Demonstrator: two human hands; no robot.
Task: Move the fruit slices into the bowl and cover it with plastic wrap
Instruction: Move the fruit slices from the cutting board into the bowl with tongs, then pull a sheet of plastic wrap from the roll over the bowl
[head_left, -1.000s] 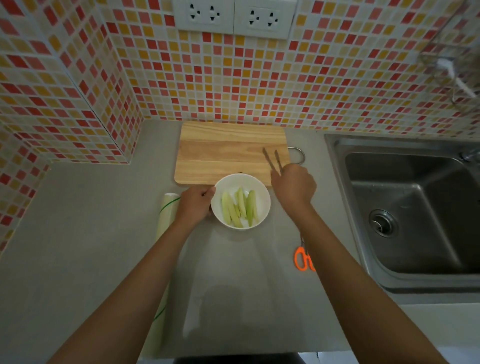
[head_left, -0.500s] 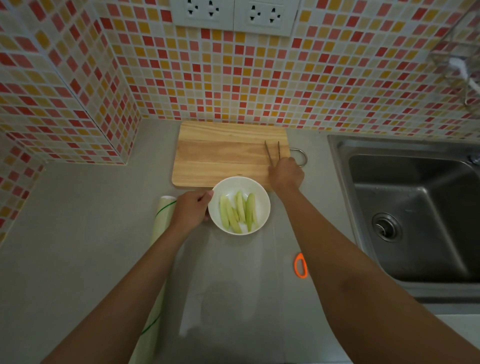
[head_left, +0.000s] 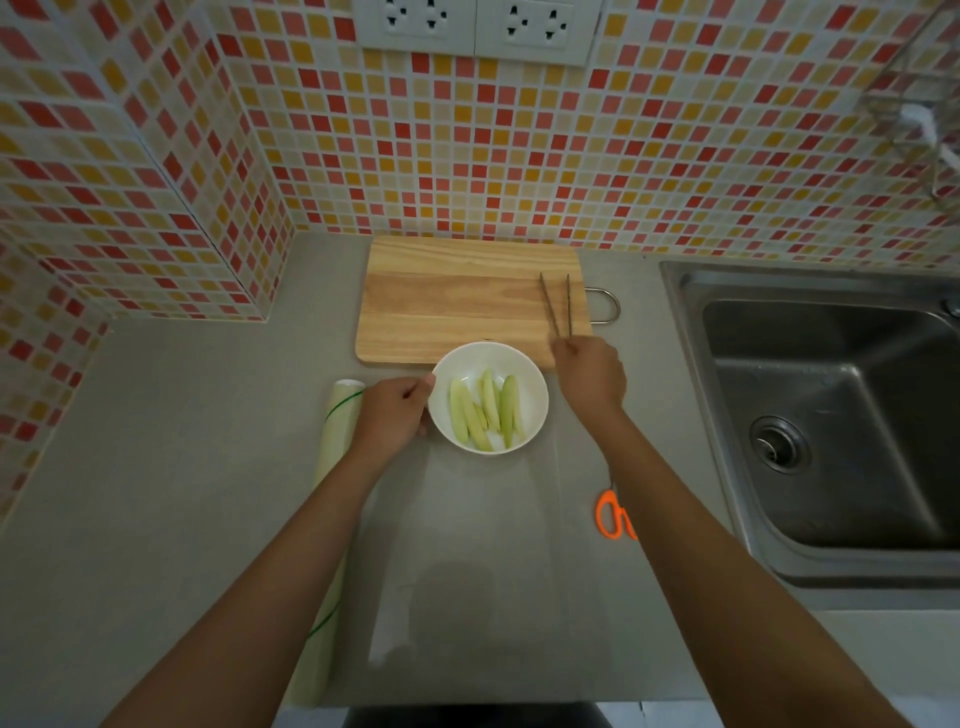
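Note:
A white bowl stands on the grey counter just in front of a wooden cutting board. Several pale green fruit slices lie inside it. My left hand grips the bowl's left rim. My right hand sits to the right of the bowl and holds a pair of chopsticks, whose tips rest on the board's right part. A roll of plastic wrap lies left of my left hand, with a clear sheet pulled out flat across the counter under the bowl.
Orange-handled scissors lie on the counter right of the sheet, partly under my right forearm. A steel sink fills the right side. Mosaic-tiled walls close the back and left. The counter's front edge runs along the bottom.
My right hand has carried the chopsticks from beside the bowl up onto the board's right part, then drawn back a little. My left hand stays on the bowl's rim.

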